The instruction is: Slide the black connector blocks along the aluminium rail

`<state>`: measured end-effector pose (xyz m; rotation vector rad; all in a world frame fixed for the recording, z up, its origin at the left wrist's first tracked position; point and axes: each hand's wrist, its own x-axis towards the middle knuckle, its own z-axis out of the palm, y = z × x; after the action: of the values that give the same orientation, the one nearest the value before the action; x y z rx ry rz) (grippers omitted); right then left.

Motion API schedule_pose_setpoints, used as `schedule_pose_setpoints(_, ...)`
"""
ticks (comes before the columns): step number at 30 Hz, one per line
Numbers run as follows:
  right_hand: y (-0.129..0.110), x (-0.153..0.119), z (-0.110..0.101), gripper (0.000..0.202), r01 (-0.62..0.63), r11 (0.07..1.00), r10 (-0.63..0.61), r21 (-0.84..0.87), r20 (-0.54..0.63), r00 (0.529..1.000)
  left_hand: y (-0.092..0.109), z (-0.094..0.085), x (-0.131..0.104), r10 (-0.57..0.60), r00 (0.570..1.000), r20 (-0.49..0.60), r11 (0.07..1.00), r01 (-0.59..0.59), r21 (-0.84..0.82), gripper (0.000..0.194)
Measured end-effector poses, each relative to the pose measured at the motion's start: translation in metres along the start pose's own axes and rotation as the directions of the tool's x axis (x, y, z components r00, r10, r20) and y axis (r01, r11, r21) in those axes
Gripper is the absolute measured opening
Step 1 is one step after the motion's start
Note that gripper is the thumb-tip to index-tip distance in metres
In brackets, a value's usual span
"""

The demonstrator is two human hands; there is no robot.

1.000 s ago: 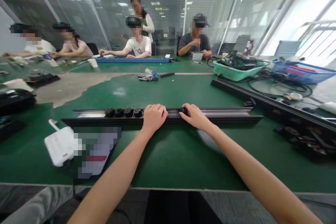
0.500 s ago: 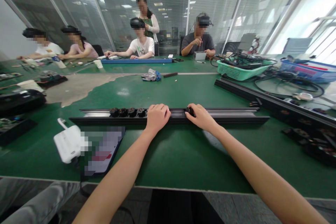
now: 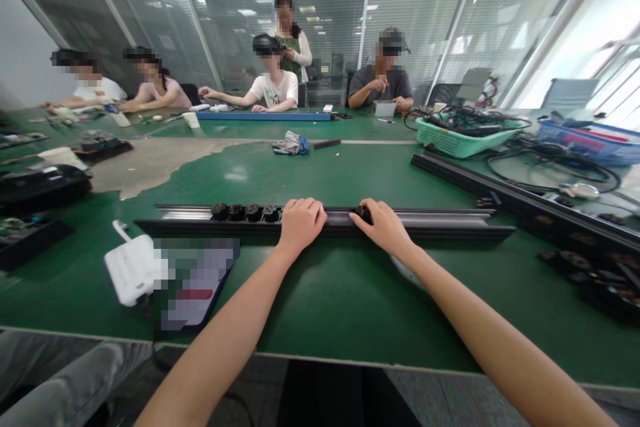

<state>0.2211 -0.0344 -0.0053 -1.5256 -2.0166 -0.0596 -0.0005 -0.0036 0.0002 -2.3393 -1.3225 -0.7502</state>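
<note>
A long black metal channel rail (image 3: 440,232) lies across the table in front of me. Toward its left end, several round-topped black modules (image 3: 253,213) sit in a row inside the channel. My left hand (image 3: 302,221) is closed over the rail just right of that row; its fingers curl down into the channel, and what lies under them is hidden. Farther right, my right hand (image 3: 383,221) pinches another black module (image 3: 365,214) between thumb and fingers, at the channel. Bare channel shows between my hands and to the right.
At front left lie a white device (image 3: 131,270) and a phone (image 3: 203,287). A second black rail (image 3: 470,183) runs diagonally on the right, near a green basket (image 3: 463,141) of cables. Gloves (image 3: 290,144) lie mid-table. Several people are across the table.
Both hands keep nearly the same place on the rail. My right thumb has shifted slightly at the module. The whole view has moved a little.
</note>
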Motion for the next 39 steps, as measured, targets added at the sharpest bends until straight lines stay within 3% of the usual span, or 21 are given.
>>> schedule_pose_setpoints(9, -0.004, 0.002, -0.007, 0.024, -0.119, 0.993, 0.120, -0.014, 0.045, 0.992, 0.000, 0.000, 0.002, 0.000, 1.000, 0.003, 1.000, 0.000, -0.008, 0.029)
schedule_pose_setpoints(23, 0.010, 0.004, -0.009, 0.020, -0.105, 0.994, 0.103, 0.032, 0.051, 0.993, 0.000, 0.000, 0.003, 0.004, 1.000, 0.002, 1.000, -0.004, -0.013, 0.030)
schedule_pose_setpoints(39, 0.014, 0.004, -0.016, 0.018, -0.175, 0.985, 0.174, 0.011, 0.050, 0.984, 0.000, -0.001, 0.003, 0.013, 1.000, 0.008, 1.000, -0.013, -0.002, 0.031)
